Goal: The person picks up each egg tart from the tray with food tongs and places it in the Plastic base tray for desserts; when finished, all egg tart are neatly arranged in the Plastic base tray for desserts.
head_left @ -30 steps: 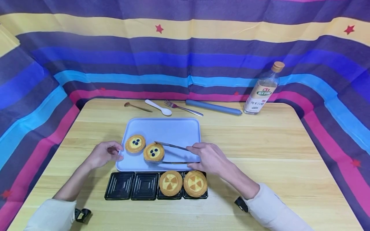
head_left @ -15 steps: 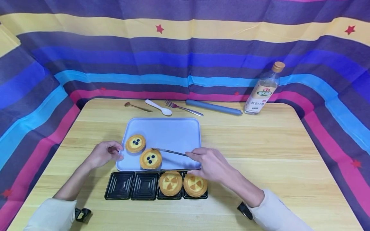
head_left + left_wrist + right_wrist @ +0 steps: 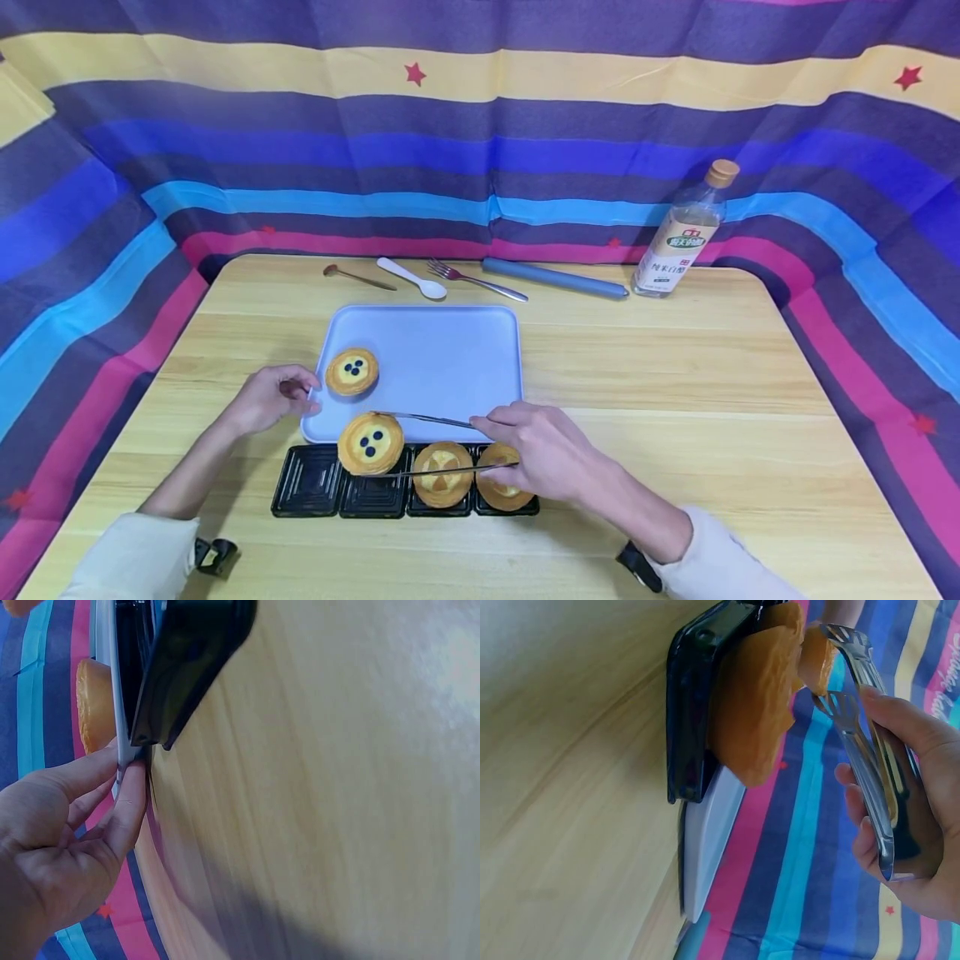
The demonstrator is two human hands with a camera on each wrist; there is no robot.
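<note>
Head view: round golden tart (image 3: 371,442), three dark dots, clamped in tongs (image 3: 435,444); right hand (image 3: 542,452) grips tongs.

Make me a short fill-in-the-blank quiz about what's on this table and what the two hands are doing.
1. The right hand grips metal ____ that clamp a blueberry tart.
2. The black tray already holds ____ tarts in its right-hand compartments.
3. The left hand pinches the edge of the ____ tray.
4. On that tray, ____ blueberry tart is left.

Missing words: tongs; two; blue; one
</note>
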